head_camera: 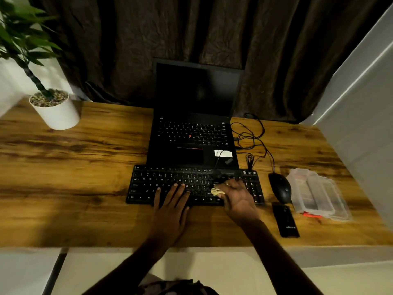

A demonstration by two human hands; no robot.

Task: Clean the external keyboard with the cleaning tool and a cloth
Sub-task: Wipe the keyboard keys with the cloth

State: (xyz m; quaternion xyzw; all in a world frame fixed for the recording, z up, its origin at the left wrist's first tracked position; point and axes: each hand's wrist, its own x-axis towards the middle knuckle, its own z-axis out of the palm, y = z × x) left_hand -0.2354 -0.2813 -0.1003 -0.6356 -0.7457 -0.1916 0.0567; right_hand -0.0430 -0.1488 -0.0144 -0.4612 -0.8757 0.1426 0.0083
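Note:
A black external keyboard (pixel 148 184) lies on the wooden desk (pixel 74 167) in front of an open laptop (pixel 191 133). My left hand (pixel 170 207) rests flat on the keyboard's middle keys, fingers spread and straight. My right hand (pixel 236 199) is over the keyboard's right part and pinches a small crumpled yellowish cloth (pixel 217 191) against the keys. A black cleaning tool (pixel 286 220) lies on the desk to the right of the keyboard, near the front edge.
A black mouse (pixel 280 188) sits right of the keyboard, its cable tangled behind it (pixel 251 137). A clear plastic case (pixel 319 194) lies further right. A potted plant (pixel 53 109) stands at the back left. A dark curtain hangs behind the desk.

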